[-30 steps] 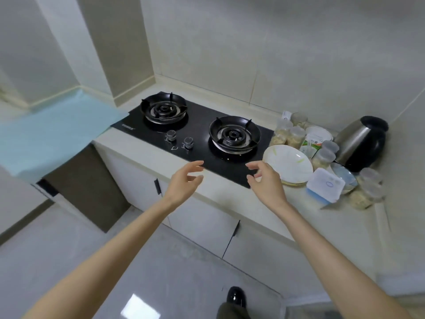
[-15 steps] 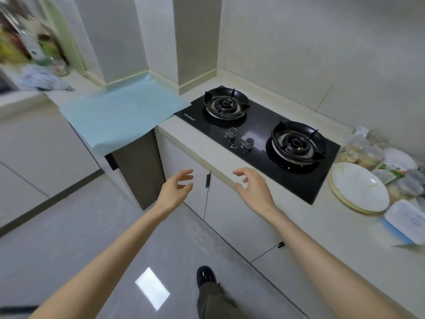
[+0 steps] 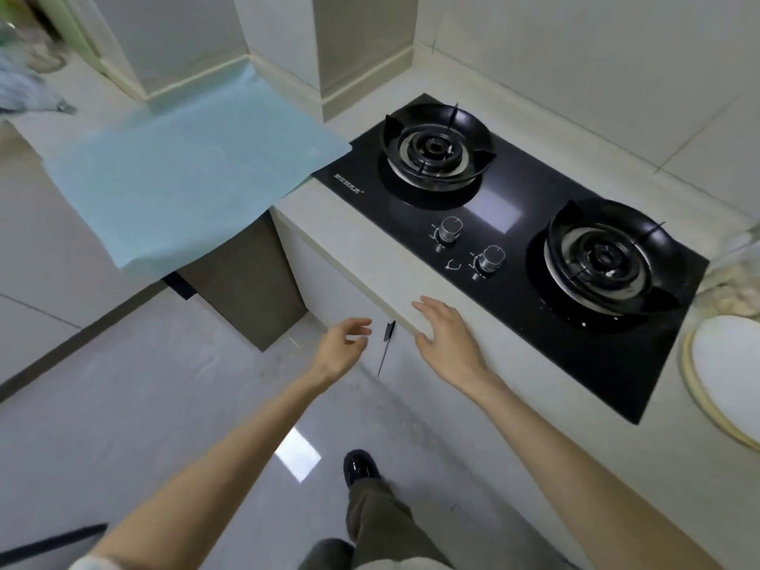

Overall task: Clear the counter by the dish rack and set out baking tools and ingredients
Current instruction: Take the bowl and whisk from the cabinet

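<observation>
The left hand (image 3: 343, 347) and right hand (image 3: 446, 339) are held out empty, fingers loosely spread, by the counter (image 3: 370, 248) edge, seemingly readied for clearing.

Plate (image 3: 734, 364) half past right edge; jars (image 3: 736, 281) blurry

The hob (image 3: 530, 199) is glossy black glass with small white markings. Its burners (image 3: 436, 150) are black with silvery rings, and its knobs (image 3: 450, 229) are metallic grey. The bench (image 3: 362, 244) is cream. The sheet (image 3: 185, 174) is plain pale blue. The plate (image 3: 728, 359) is white with a pale yellow rim. The cupboard doors (image 3: 333, 290) are white, with a black handle (image 3: 389, 330). The floor (image 3: 123, 405) is light grey, the shoe (image 3: 360, 466) shiny black and the trousers (image 3: 380, 516) olive-grey.
</observation>
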A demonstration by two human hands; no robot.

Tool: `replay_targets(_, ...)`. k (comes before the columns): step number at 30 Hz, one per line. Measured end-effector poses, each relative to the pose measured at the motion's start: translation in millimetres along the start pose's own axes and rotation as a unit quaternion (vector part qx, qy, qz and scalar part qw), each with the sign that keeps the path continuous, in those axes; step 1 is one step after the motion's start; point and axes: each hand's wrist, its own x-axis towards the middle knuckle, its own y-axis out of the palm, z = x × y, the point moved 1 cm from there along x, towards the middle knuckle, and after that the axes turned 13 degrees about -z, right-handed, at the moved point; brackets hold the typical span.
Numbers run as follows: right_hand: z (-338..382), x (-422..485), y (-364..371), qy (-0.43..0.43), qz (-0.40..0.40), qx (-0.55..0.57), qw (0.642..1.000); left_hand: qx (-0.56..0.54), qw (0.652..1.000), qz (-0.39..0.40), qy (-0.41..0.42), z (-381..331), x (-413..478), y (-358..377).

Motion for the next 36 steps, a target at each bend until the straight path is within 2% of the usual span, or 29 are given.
replay_targets(4, -20, 17, 24, -0.009, 0.021, -0.028, 0.999, 0.021, 0.997, 0.058, -0.037, 13, 36, 31)
replay_targets(7, -29, 17, 36, -0.058, -0.006, -0.072, 0.996, 0.064, 0.992, 0.103, -0.039, 22, 60, 49)
replay_targets(11, -34, 15, 42, -0.074, -0.05, -0.097, 0.991, 0.102, 0.981, 0.155, -0.047, 34, 82, 71)
replay_targets(17, -30, 14, 52, -0.052, -0.067, -0.102, 0.991, 0.09, 0.982, 0.168, -0.008, 52, 82, 77)
replay_targets(23, -13, 4, 65, -0.056, -0.014, -0.149, 0.987, 0.116, 0.974, 0.191, 0.042, 73, 64, 51)
replay_targets(28, 26, -7, 93, -0.111, 0.02, -0.105, 0.988, 0.142, 0.972, 0.179, 0.051, 115, 39, 2)
replay_targets(31, 54, -8, 119, -0.1, 0.083, -0.062, 0.99, 0.144, 0.976, 0.156, 0.039, 145, 21, -34)
replay_targets(36, 104, -5, 172, -0.116, 0.219, -0.04, 0.968, 0.169, 0.979, 0.103, 0.045, 183, 5, -93)
